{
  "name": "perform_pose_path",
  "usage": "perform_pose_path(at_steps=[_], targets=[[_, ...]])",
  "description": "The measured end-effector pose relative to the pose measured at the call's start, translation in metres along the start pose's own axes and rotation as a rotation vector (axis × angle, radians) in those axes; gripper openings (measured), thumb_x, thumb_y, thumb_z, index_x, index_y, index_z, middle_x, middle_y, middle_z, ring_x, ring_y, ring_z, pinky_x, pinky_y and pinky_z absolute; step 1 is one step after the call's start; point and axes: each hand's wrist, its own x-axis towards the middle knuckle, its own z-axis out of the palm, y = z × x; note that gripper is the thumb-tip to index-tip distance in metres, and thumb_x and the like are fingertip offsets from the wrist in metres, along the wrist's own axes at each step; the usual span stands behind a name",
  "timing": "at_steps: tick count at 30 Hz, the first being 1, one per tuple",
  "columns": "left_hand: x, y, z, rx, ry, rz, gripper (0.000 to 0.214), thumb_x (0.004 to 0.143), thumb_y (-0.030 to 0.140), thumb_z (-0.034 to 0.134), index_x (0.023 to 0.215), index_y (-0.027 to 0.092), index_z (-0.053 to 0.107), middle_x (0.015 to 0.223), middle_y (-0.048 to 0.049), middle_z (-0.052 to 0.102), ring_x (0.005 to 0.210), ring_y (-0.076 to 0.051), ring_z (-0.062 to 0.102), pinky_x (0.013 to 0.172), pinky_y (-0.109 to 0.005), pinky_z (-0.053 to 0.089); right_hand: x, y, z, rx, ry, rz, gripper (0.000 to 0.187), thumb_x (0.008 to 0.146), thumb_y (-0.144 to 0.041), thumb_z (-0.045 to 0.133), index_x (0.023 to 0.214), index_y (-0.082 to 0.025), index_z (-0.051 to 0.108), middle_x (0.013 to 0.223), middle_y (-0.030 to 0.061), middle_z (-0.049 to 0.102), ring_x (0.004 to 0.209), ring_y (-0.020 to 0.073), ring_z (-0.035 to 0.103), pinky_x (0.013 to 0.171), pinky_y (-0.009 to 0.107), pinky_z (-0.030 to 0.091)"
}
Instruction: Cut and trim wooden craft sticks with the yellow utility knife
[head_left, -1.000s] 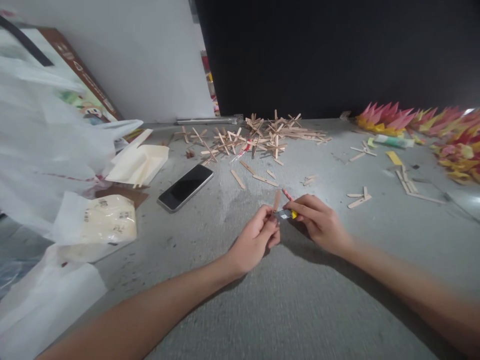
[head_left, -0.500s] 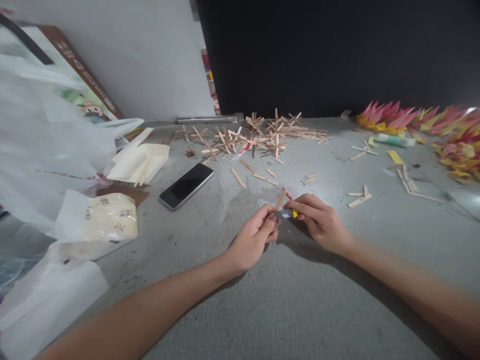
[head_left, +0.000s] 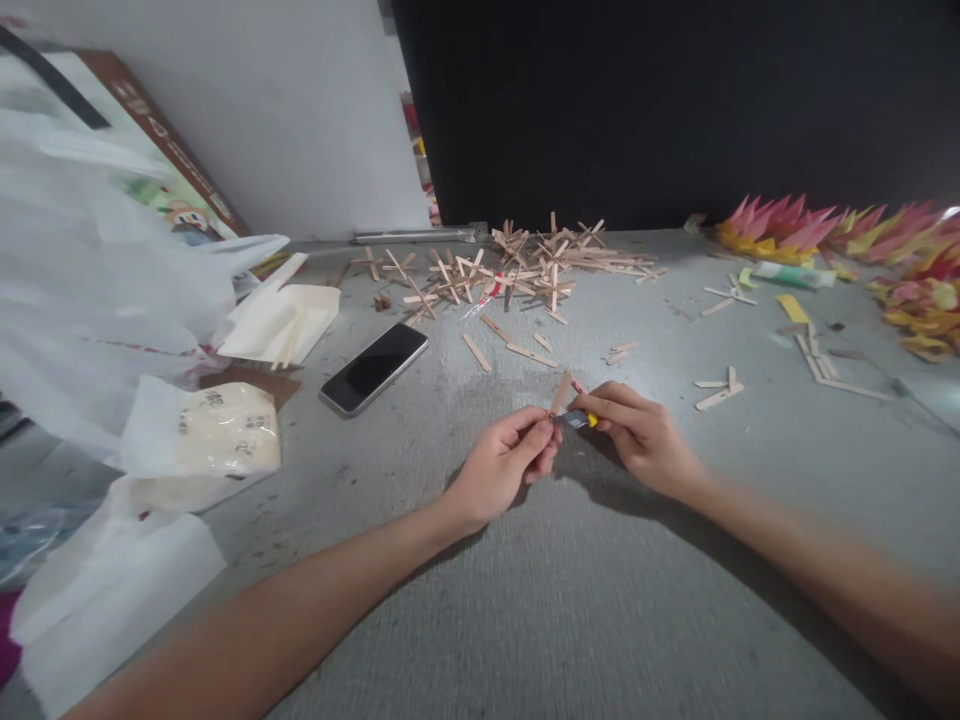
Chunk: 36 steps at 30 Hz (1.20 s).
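Note:
Just above the grey tabletop, my left hand (head_left: pixel 510 455) pinches a wooden craft stick (head_left: pixel 560 394), whose upper end sticks out past the fingertips. My right hand (head_left: pixel 637 430) is closed on a utility knife (head_left: pixel 592 420) with a yellow part. Its grey blade end (head_left: pixel 574 418) points left and meets the stick beside my left fingertips. A red-and-white tip (head_left: pixel 577 386) shows above my right fingers. Most of the knife's handle is hidden by my right hand. Several loose craft sticks (head_left: pixel 532 355) lie just beyond my hands.
A heap of crossed craft sticks (head_left: pixel 555 265) lies at the back. A phone (head_left: pixel 375 368), an open paper box (head_left: pixel 300 325) and a plastic-wrapped packet (head_left: pixel 232 430) are on the left. On the right are stick pieces (head_left: pixel 720 390), a glue tube (head_left: pixel 793 275) and pink-yellow folded paper (head_left: pixel 780 232).
My left hand has shifted slightly left and up with the craft stick. The knife's blade end has moved slightly up and right. Both hands keep their grip.

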Motion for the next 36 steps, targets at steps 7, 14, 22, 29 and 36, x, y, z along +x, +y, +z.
perform_pose_path(at_steps=[7, 14, 22, 29, 36], targets=[[0.0009, -0.0020, 0.0006, 0.005, -0.005, -0.009, 0.037, 0.100, 0.052, 0.060, 0.093, 0.016, 0.062, 0.063, 0.0042, 0.047, 0.055, -0.009, 0.039, 0.053, -0.024, 0.029, 0.0021, -0.0015, 0.0007, 0.023, -0.014, -0.011, 0.041, 0.103, -0.013, 0.040, 0.127, -0.024, 0.071, 0.102, 0.0100, 0.069, 0.090, 0.0204, 0.066, 0.084, 0.038, 0.057], [-0.0002, -0.0040, -0.0004, 0.032, -0.007, -0.016, 0.039, 0.100, 0.054, 0.059, 0.093, 0.015, 0.062, 0.064, 0.0027, 0.052, 0.055, -0.009, 0.041, 0.054, -0.024, 0.030, 0.0019, -0.0003, 0.0017, 0.048, -0.013, -0.011, 0.040, 0.104, -0.012, 0.040, 0.126, -0.024, 0.071, 0.103, 0.0093, 0.068, 0.090, 0.0191, 0.065, 0.084, 0.037, 0.055], [-0.0006, -0.0061, 0.0022, -0.037, 0.014, -0.026, 0.041, 0.098, 0.057, 0.062, 0.092, 0.016, 0.061, 0.064, 0.0035, 0.051, 0.055, -0.009, 0.042, 0.055, -0.024, 0.032, 0.0017, -0.0009, 0.0047, 0.024, 0.013, -0.013, 0.040, 0.103, -0.014, 0.042, 0.127, -0.026, 0.071, 0.102, 0.0087, 0.068, 0.090, 0.0198, 0.066, 0.085, 0.037, 0.057], [-0.0012, -0.0063, 0.0051, -0.029, 0.047, -0.003, 0.042, 0.097, 0.057, 0.063, 0.090, 0.016, 0.061, 0.062, 0.0043, 0.048, 0.056, -0.010, 0.041, 0.056, -0.024, 0.031, 0.0038, -0.0026, 0.0035, 0.058, 0.007, -0.021, 0.039, 0.105, -0.016, 0.042, 0.128, -0.026, 0.072, 0.102, 0.0093, 0.069, 0.089, 0.0188, 0.067, 0.083, 0.036, 0.058], [-0.0026, -0.0026, 0.0065, -0.014, 0.041, 0.005, 0.040, 0.098, 0.055, 0.061, 0.090, 0.016, 0.061, 0.062, 0.0048, 0.046, 0.056, -0.010, 0.040, 0.056, -0.024, 0.031, 0.0029, 0.0004, 0.0050, 0.094, -0.005, -0.015, 0.039, 0.104, -0.014, 0.043, 0.128, -0.025, 0.071, 0.106, 0.0105, 0.069, 0.092, 0.0190, 0.066, 0.083, 0.035, 0.056]])
